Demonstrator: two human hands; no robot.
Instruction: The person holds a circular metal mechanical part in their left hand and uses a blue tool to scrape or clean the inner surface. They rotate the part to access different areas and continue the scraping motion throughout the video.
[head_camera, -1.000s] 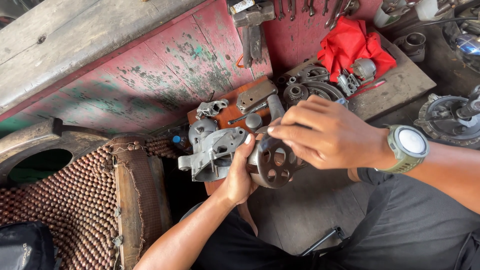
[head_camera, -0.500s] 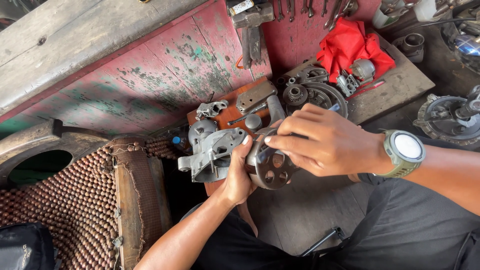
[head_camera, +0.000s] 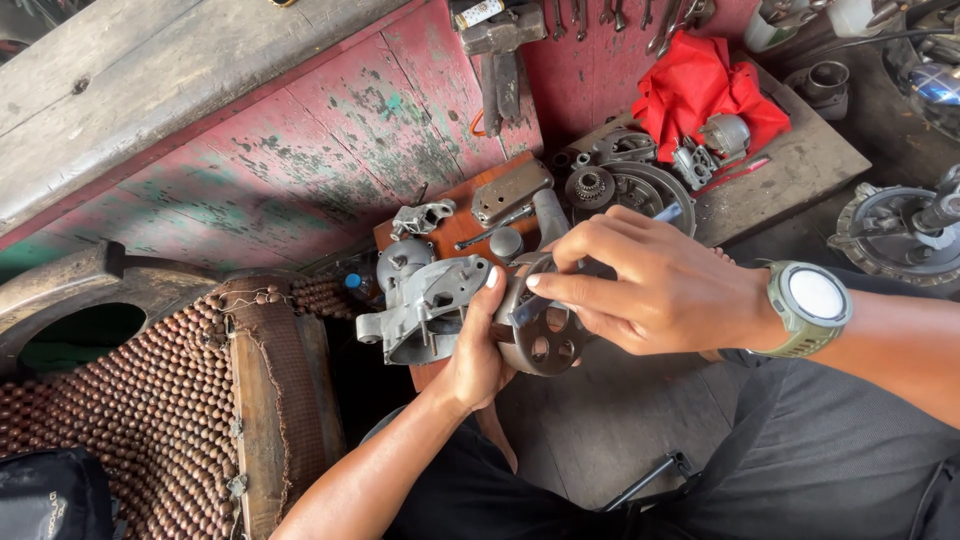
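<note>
My left hand (head_camera: 478, 345) grips a grey cast-metal engine housing (head_camera: 420, 300) from below, thumb pressed on its right edge. A round dark metal drum with holes (head_camera: 540, 335) sits against the housing's right side. My right hand (head_camera: 650, 285), with a green watch on the wrist, pinches a thin metal tool (head_camera: 520, 308) at the drum's centre, and its fingers cover the drum's top. Both hands are held above my lap.
A worn red-painted wooden bench (head_camera: 300, 150) stands behind. A board (head_camera: 780, 170) carries gears, a clutch plate (head_camera: 625, 185) and a red cloth (head_camera: 700, 90). A beaded seat cover (head_camera: 130, 400) lies at the left. Wrenches hang at top. A round engine part (head_camera: 900, 230) lies at the right.
My right hand has shifted slightly left and down over the drum, fingers closing onto the thin tool at its centre. The left hand and housing have stayed nearly still.
</note>
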